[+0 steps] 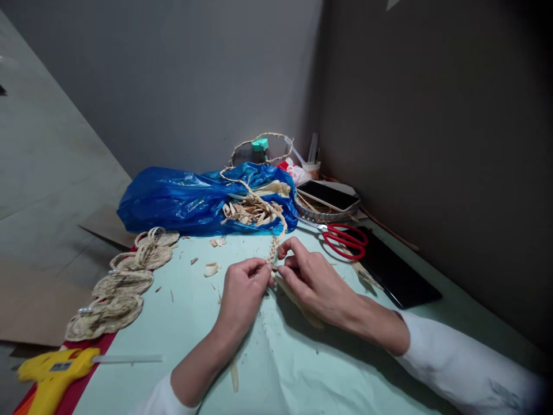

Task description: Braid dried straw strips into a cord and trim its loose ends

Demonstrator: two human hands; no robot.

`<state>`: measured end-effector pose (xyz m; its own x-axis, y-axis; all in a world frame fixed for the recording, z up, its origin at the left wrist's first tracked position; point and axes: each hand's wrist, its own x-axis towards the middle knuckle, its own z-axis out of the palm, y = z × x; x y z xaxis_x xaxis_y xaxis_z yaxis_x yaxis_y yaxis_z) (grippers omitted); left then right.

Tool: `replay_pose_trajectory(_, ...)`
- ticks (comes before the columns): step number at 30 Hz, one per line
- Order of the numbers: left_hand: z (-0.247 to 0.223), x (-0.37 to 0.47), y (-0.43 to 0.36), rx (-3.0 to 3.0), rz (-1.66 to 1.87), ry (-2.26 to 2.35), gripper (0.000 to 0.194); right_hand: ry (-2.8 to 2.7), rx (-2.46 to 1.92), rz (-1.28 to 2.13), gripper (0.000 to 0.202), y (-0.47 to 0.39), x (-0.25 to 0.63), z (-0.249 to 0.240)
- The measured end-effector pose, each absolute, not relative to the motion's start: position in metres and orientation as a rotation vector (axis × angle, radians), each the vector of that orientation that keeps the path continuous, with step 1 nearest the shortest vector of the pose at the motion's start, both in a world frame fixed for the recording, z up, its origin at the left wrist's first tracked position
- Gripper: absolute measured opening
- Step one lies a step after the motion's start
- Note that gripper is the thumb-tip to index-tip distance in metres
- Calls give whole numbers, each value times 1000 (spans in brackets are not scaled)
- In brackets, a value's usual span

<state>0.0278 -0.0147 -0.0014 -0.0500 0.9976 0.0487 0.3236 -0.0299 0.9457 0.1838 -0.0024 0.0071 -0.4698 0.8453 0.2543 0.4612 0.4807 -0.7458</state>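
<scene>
Right now, the left hand (244,288) pinches the near end of a pale braid (275,248) between thumb and forefinger. The right hand (317,279) is just beside it, fingers curled and thumb tip near the braid's end; whether it grips a strand, I cannot tell. A pale strip (298,302) slants out beneath the right hand.

Ahead of both hands, the braid runs up to a blue plastic bag (181,199), where dry fibre pieces (246,213) show at the opening. Beyond the right hand lie red-handled scissors (345,241), and farther to its right, a black tablet (391,268). Past the scissors, a phone (328,196) rests on a shallow basket (319,217).

Well to the left of the left hand, coiled woven pieces (106,314) sit in a row; nearer the body on that side is a yellow glue gun (58,372) with a clear stick (129,358) in it.
</scene>
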Motion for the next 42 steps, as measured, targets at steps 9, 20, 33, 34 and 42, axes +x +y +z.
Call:
replay_pose_trajectory(9,-6,30,-16,956,1126,1252,14,-2643,-915,429,18,-18,181,-6)
replay_pose_trajectory(20,-3,33,-20,877,1016,1183,24,-1757,-1146,1093,38,21,200,15)
replay_pose_trajectory(33,-11,43,-25,1158,951,1337,25,-1367,-1072,1284,36,49,184,-24)
replay_pose_trajectory(34,-11,41,-24,1134,945,1341,26,-1328,-1039,1341,35,50,182,-25)
replay_pose_trajectory(42,-2,31,-23,1018,992,1274,26,-1231,-767,1549,29,45,190,-13)
